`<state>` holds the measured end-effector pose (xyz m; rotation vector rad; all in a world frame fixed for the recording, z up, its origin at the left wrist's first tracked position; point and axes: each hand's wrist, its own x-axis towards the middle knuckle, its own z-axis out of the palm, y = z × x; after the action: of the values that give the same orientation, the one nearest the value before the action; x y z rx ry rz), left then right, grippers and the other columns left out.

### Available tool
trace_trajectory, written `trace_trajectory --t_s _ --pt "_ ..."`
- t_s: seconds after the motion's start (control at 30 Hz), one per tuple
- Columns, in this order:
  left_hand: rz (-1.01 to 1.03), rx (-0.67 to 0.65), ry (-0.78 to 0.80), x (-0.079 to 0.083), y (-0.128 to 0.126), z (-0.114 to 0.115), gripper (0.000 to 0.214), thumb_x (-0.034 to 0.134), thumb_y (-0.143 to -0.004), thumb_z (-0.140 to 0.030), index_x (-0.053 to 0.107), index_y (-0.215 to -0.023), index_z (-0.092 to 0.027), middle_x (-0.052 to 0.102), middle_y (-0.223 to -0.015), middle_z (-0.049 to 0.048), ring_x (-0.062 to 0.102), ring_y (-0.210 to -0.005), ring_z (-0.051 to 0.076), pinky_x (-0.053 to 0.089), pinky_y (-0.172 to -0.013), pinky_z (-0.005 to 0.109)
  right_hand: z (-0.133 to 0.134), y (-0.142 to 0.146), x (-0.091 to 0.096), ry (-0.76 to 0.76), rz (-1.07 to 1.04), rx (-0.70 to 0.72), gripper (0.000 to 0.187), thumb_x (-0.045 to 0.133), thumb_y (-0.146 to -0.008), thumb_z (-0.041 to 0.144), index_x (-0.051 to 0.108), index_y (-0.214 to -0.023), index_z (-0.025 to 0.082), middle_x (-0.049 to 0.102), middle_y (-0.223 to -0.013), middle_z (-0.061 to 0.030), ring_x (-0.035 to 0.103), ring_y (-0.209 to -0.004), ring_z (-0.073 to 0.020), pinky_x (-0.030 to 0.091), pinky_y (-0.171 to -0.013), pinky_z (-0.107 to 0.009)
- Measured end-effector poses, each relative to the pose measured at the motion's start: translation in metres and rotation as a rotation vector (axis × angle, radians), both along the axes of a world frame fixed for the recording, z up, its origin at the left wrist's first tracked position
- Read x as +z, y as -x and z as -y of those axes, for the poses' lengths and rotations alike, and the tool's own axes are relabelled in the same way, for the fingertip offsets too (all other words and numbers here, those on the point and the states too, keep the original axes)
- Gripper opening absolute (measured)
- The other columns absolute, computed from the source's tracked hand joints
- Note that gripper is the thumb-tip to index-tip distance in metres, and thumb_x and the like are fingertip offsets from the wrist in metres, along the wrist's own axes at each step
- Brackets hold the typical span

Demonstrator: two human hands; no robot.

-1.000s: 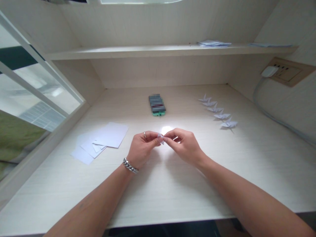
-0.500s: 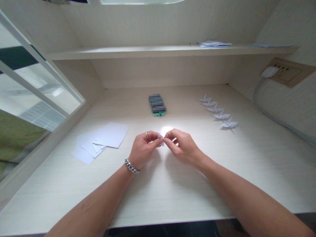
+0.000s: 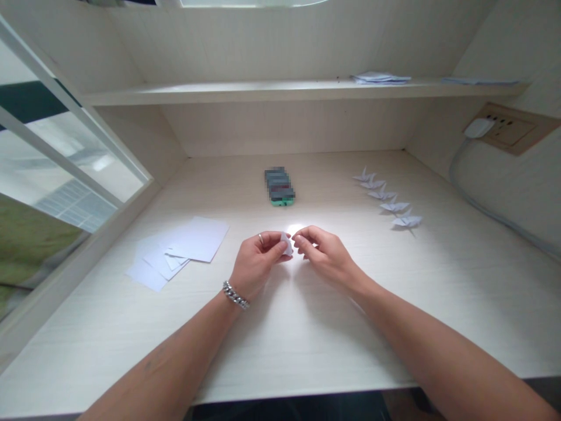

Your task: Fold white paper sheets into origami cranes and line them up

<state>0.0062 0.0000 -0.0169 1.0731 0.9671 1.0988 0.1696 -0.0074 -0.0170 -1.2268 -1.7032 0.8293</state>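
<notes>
A small folded piece of white paper [image 3: 287, 244] is pinched between the thumb and fingers of my left hand [image 3: 258, 262], just above the middle of the desk. A ring and a metal bracelet are on that hand. My right hand [image 3: 322, 252] sits right beside the paper with its fingertips curled toward it, a small gap showing between them and the paper. Both forearms reach in from the front edge.
Loose white paper sheets [image 3: 179, 251] lie left of my hands. A phone [image 3: 279, 187] lies further back. Several folded paper cranes [image 3: 388, 199] line up at the right. A shelf [image 3: 284, 90] holds more paper [image 3: 379, 77]. A wall socket with plug [image 3: 480, 127] is at right.
My right fingers have come off the folded paper, which now stays in my left hand alone. Both hands have shifted slightly away from me.
</notes>
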Motion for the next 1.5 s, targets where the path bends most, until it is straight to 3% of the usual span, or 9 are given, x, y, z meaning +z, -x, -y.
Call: trace_trajectory --t_s 0.33,1.03,1.3,1.5 --pt "-0.037 0.011 -0.021 -0.0009 0.0005 0.0014 0.035 0.086 -0.059 -0.026 0.069 -0.085 -0.011 0.073 -0.078 0.0061 0.068 -0.07 0.016 0.058 -0.064 0.029 0.0036 0.0028 0.0013 -0.037 0.068 0.01 0.015 0.055 -0.087 0.022 0.064 -0.077 0.017 0.067 -0.075 -0.0029 0.059 -0.069 -0.014 0.045 -0.06 -0.024" --pt "-0.127 -0.048 -0.061 0.0056 0.0054 0.002 0.035 0.083 -0.062 -0.018 0.063 -0.091 -0.012 0.071 -0.066 0.0021 0.067 -0.063 0.014 0.053 -0.061 0.025 -0.0006 -0.0029 -0.0018 0.098 -0.129 0.112 0.018 0.06 -0.085 0.031 0.065 -0.076 0.016 0.068 -0.075 -0.004 0.06 -0.069 -0.0139 0.047 -0.061 -0.026" --pt "-0.073 -0.1 -0.021 0.0028 0.006 -0.0007 0.037 0.085 -0.06 -0.019 0.062 -0.087 -0.013 0.071 -0.065 0.0028 0.064 -0.058 0.013 0.05 -0.057 0.024 -0.0052 -0.0059 -0.0041 0.327 -0.477 0.189 0.026 0.066 -0.081 0.043 0.067 -0.09 0.018 0.064 -0.071 -0.0006 0.061 -0.062 -0.0121 0.051 -0.057 -0.025" --pt "0.043 -0.107 0.016 0.0004 0.0067 -0.0012 0.034 0.086 -0.059 -0.02 0.06 -0.079 -0.013 0.067 -0.064 0.0004 0.06 -0.056 0.01 0.047 -0.055 0.021 -0.0045 -0.0056 -0.0036 0.413 -0.604 0.216 0.029 0.073 -0.076 0.044 0.069 -0.089 0.018 0.066 -0.069 -0.0004 0.061 -0.061 -0.0106 0.052 -0.057 -0.023"
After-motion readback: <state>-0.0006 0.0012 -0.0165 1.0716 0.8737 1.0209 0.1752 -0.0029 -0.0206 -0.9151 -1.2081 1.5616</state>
